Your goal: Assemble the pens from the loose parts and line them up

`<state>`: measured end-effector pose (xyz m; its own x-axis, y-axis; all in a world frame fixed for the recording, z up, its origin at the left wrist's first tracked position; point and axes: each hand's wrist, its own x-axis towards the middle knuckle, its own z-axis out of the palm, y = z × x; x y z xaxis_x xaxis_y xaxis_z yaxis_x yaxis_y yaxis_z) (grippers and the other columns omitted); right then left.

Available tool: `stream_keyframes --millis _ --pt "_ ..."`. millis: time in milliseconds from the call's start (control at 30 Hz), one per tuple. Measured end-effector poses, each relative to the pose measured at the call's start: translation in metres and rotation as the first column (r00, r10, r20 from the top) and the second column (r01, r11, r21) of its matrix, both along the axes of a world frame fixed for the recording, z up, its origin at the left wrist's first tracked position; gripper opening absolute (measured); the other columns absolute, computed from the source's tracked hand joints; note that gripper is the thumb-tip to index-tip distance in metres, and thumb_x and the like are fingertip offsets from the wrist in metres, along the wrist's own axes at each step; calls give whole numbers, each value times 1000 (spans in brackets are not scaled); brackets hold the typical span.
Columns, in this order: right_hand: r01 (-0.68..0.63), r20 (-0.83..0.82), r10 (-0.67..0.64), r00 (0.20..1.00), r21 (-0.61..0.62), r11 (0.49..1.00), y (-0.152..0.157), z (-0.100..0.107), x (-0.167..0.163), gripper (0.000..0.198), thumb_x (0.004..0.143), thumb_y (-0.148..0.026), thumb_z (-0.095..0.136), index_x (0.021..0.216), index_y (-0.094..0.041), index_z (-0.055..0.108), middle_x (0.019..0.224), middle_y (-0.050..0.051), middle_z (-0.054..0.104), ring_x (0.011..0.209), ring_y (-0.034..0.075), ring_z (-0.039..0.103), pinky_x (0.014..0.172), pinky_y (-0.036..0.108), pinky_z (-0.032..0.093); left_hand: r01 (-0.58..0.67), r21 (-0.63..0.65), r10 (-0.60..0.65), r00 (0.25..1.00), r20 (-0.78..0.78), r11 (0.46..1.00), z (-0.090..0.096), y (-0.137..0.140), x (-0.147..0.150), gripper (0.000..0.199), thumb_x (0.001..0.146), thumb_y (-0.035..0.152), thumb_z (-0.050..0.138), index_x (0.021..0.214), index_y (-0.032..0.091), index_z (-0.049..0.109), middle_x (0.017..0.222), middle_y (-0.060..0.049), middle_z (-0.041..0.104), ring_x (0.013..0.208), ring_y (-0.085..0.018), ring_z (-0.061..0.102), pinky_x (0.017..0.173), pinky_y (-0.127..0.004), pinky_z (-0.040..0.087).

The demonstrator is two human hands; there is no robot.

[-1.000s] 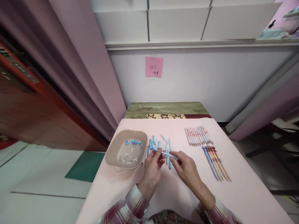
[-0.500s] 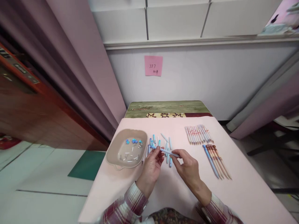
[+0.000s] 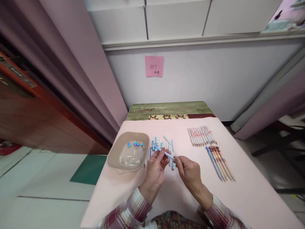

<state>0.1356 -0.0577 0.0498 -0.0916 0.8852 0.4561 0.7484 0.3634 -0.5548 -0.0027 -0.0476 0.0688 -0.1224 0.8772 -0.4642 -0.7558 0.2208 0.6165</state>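
Note:
A light blue pen (image 3: pixel 168 155) is held between my two hands above the table, slanting down to the right. My left hand (image 3: pixel 156 165) is closed round its upper left part, thumb on top. The fingers of my right hand (image 3: pixel 189 170) pinch its lower right end, hiding the tip. Just beyond my hands lie loose blue pen parts (image 3: pixel 172 145), several of them partly covered by my fingers. To the left stands a beige basin (image 3: pixel 111 152) with small blue pieces (image 3: pixel 136 144) and short white and clear pieces (image 3: pixel 132 160) on its bottom.
At the right lie a row of pale printed pens (image 3: pixel 200 136) and, nearer, a fan of brown pens (image 3: pixel 222 163) with one blue pen (image 3: pixel 214 163) at its left. The pink-covered table (image 3: pixel 250 203) meets a wall bearing a pink note (image 3: pixel 154 66).
My right hand has moved slightly left and now grips the pen's very end. The pen has turned a little steeper. The camera view has shifted slightly.

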Motion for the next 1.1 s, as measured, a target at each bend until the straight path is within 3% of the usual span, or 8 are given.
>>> stream_keyframes --millis 167,300,533,667,833,967,1033,1100 --pt "-95 -186 68 980 -137 986 0 5 0 27 90 -39 56 107 -18 61 72 1 68 59 14 62 58 21 42 -67 52 70 997 -46 996 0 2 -1 21 69 18 80 86 11 69 85 -6 72 77 -13 68 64 -19 56" --pt "-111 -261 73 963 -136 984 -2 7 -1 15 88 -35 56 86 -20 57 69 0 65 60 13 61 61 21 44 -66 74 74 992 -98 995 0 1 -3 25 68 19 79 90 13 67 88 -6 71 79 -14 67 64 -20 54" --pt "-116 -200 64 978 -257 959 -7 7 0 39 97 -41 41 72 -21 63 59 0 65 52 12 61 54 20 39 -16 117 39 980 -197 993 -3 -2 -4 27 71 26 77 91 14 64 88 -6 70 80 -15 66 68 -24 53" --pt "-100 -183 62 981 -206 974 -6 5 -1 27 89 -45 55 90 -21 65 64 -1 67 53 13 60 55 21 41 -21 117 47 975 -219 993 -6 -2 -3 30 70 27 78 92 14 63 86 -6 71 80 -15 65 71 -26 52" --pt "-55 -160 40 986 -92 994 -7 0 -3 23 89 -37 56 75 -20 59 64 -1 65 54 11 58 56 20 40 -5 102 16 994 -110 995 -6 -4 1 30 67 31 81 87 14 64 84 -5 71 81 -16 67 73 -28 52" --pt "-47 -125 41 991 -46 998 -9 -1 -2 24 90 -37 55 78 -19 63 65 2 66 57 13 60 58 21 40 50 47 -48 998 -42 998 -6 -4 1 28 61 26 84 78 13 65 80 -5 72 76 -15 66 73 -26 51" --pt "-76 -191 50 980 -130 989 -10 0 -2 27 90 -41 54 79 -19 64 65 3 66 56 13 60 57 22 41 64 45 -62 997 -48 997 -7 -4 0 27 61 25 84 77 13 67 79 -5 72 74 -14 66 73 -26 51" --pt "-174 -366 53 929 -306 936 -9 2 -2 35 91 -48 51 78 -19 64 61 2 65 51 13 58 54 22 41 81 61 -77 995 -62 995 -6 -4 -1 26 61 26 84 77 12 68 79 -6 72 74 -15 66 75 -27 51"
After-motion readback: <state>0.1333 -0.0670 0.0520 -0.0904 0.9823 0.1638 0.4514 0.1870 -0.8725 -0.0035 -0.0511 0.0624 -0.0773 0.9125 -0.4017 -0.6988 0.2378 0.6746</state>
